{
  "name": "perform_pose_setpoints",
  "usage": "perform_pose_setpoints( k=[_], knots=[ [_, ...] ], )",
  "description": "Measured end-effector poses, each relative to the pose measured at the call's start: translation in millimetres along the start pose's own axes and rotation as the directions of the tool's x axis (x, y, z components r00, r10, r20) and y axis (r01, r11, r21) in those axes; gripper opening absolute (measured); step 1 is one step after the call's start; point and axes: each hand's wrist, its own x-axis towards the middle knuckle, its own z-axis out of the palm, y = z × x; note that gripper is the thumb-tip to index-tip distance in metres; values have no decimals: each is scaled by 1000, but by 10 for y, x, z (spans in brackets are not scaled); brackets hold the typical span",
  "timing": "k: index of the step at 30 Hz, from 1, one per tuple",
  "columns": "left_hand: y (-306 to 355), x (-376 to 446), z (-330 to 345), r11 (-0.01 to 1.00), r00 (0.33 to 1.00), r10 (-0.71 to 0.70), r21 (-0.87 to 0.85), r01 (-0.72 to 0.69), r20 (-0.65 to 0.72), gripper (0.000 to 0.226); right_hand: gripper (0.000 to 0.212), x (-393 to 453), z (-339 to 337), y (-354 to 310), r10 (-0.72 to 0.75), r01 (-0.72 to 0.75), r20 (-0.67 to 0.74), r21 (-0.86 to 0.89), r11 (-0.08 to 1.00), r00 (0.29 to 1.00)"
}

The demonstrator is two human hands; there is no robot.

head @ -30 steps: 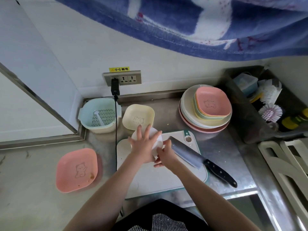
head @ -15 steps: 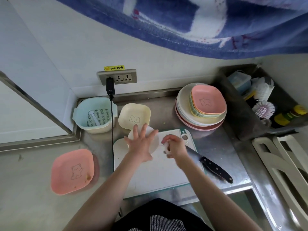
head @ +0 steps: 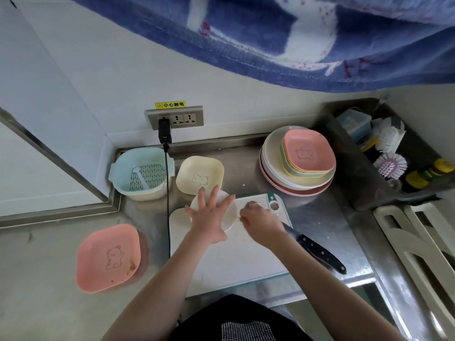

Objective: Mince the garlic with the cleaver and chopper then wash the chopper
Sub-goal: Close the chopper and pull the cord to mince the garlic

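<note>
The round white chopper [head: 227, 212] sits at the back left of the white cutting board [head: 236, 262]. My left hand [head: 209, 217] presses flat on its lid with fingers spread. My right hand [head: 261, 220] is just right of the chopper, fingers curled round a small grey pull handle, with a thin cord running back to the chopper. The cleaver [head: 320, 252] lies on the board's right side. Its black handle points to the front right and its blade is mostly hidden under my right wrist. No garlic shows.
A pink dish [head: 108, 257] lies front left, and a yellow dish [head: 199, 174] and a blue strainer basket [head: 142, 172] stand behind the board. Stacked plates [head: 298, 168] are back right. A black cable [head: 168, 205] hangs from the wall socket. A bin of brushes [head: 384, 153] stands far right.
My right hand has drawn away from the chopper toward the right and back, now covering the cleaver's blade. My left hand stays flat on the lid.
</note>
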Motion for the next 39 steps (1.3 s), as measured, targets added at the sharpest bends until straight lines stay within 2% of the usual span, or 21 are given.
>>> perform_pose_setpoints(
  k=[2,5,6,7,9,11,12,15,18,19,20,21,24,25,27,28,30,33,35,37,39],
  knots=[
    [5,-6,-16,1000,1000,-1,-9,1,9,107,25,-44,-15,320,211,-211,-19,-31,977,977],
    [22,-8,-22,1000,1000,-12,-3,12,13,107,34,-143,-14,727,589,-590,29,53,806,808],
    [31,-9,-20,1000,1000,-16,1,16,15,106,35,-146,16,709,596,-597,21,39,802,802],
    [37,-5,-13,1000,1000,-18,0,18,14,106,34,-122,42,587,524,-524,10,31,851,852],
    [39,7,4,1000,1000,-16,-8,16,-6,102,32,-79,93,151,211,-214,53,59,975,976],
    [25,9,11,1000,1000,-2,-5,2,-24,98,32,-37,121,-190,-32,23,130,74,997,991],
    [15,-1,8,1000,1000,2,-5,-2,-21,98,33,12,105,-208,-42,36,99,70,997,994],
    [-14,-14,0,1000,1000,7,-6,-7,-14,101,38,31,31,268,233,-230,-27,73,970,972],
    [21,-6,0,1000,1000,-1,-9,1,-16,102,38,-193,-9,926,647,-630,-72,170,757,759],
    [37,-4,2,1000,1000,-7,-10,7,-15,102,39,-237,-2,988,702,-685,-69,174,708,708],
    [49,-3,2,1000,1000,-12,-7,12,-12,102,40,-231,30,952,699,-683,-66,161,712,712],
    [58,5,5,1000,1000,-14,-2,13,-11,102,40,-194,47,808,643,-630,-58,151,762,763],
    [69,8,23,1000,1000,-13,1,13,-14,99,38,-50,88,132,234,-234,7,80,969,972],
    [59,8,23,1000,1000,-13,1,13,-19,97,39,-41,64,-88,110,-111,23,44,993,994],
    [41,6,18,1000,1000,-17,-4,16,-19,97,39,-10,17,-218,42,-42,-5,-15,999,999],
    [36,6,17,1000,1000,-18,-10,18,-15,99,38,-3,-1,-117,93,-94,-35,-18,995,995],
    [34,3,14,1000,1000,-18,-17,18,-20,101,40,-68,-31,320,336,-334,-74,30,942,939],
    [43,-1,10,999,999,-29,-17,28,-32,103,42,-370,-37,1117,686,-675,-185,127,727,704],
    [63,-5,8,999,999,-35,-16,34,-29,104,44,-474,21,1334,776,-753,-187,190,630,602],
    [76,0,15,999,999,-36,-13,36,-22,104,43,-388,80,1197,774,-737,-153,237,633,614],
    [80,3,18,999,999,-37,-6,37,-26,104,42,-251,137,804,608,-594,-107,136,793,786]
  ],
)
